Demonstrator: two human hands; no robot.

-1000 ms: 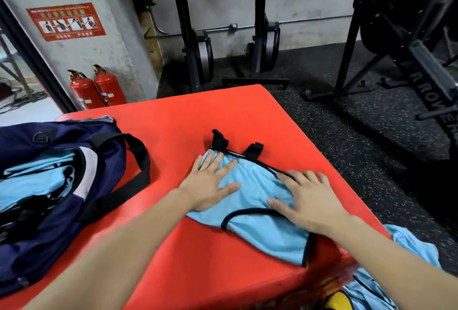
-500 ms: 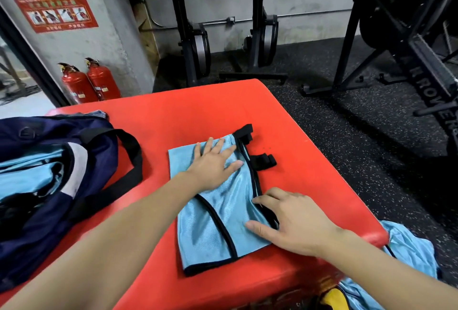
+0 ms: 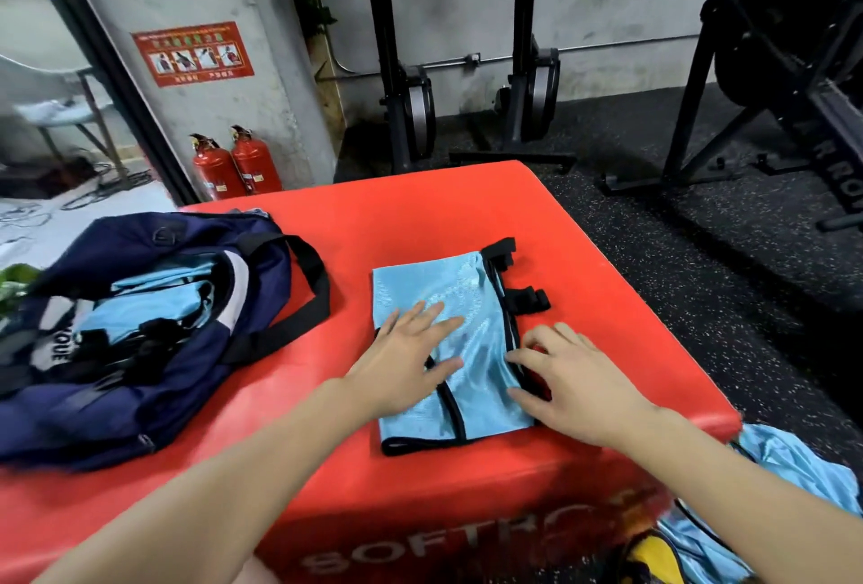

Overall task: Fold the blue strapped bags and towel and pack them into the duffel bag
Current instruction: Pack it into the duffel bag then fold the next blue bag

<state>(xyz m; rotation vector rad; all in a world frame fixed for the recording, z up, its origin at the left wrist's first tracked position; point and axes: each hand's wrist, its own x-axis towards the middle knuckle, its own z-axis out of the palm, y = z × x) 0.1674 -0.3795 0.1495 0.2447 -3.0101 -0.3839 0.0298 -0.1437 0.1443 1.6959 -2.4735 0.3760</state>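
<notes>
Since the earlier frames, the blue strapped bag [image 3: 448, 350] has been turned and folded from a loose diagonal spread into a compact rectangle. Judged from this, folding is nearly complete and packing follows. The bag lies on the red padded table [image 3: 420, 219], right of centre. The left hand [image 3: 401, 364] presses flat on it, fingers spread. The right hand [image 3: 574, 387] rests at its 3 o'clock edge, fingers bent on the black trim; pinching cannot be confirmed. The fabric is thin, shiny mesh with black binding and strap tabs. The navy duffel bag [image 3: 140, 350] lies open at 9 o'clock, already holding blue fabric.
</notes>
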